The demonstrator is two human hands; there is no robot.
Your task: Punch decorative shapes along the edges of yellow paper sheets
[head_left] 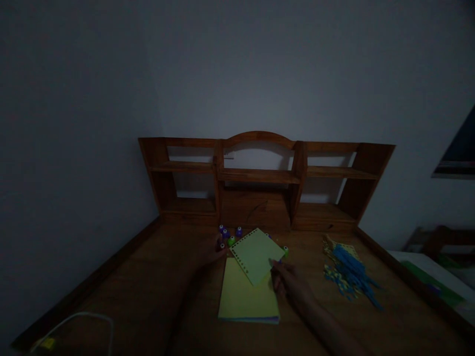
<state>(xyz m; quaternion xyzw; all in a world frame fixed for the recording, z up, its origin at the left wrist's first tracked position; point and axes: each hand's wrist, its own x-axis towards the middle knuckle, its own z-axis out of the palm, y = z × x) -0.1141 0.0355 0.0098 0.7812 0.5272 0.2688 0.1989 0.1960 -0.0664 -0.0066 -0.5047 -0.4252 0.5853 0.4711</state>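
My right hand [289, 281] pinches the lower right edge of a pale green sheet [258, 257] with a row of holes down its left side. The sheet is held tilted over a stack of yellowish paper [247, 296] with other colours at its bottom edge. Fingers curled, my left hand [214, 250] is closed around a small purple piece with a round white top [222, 245], left of the sheet. Similar purple pieces [225, 234] and a green piece [232, 241] stand just beyond it. Another green piece [285, 250] shows by the sheet's right corner.
A wooden shelf unit [259, 175] stands along the desk's back edge. Blue paper strips [352, 269] and small yellow and blue scraps [336, 277] lie to the right. A white cable [89, 314] loops at front left. The room is dim.
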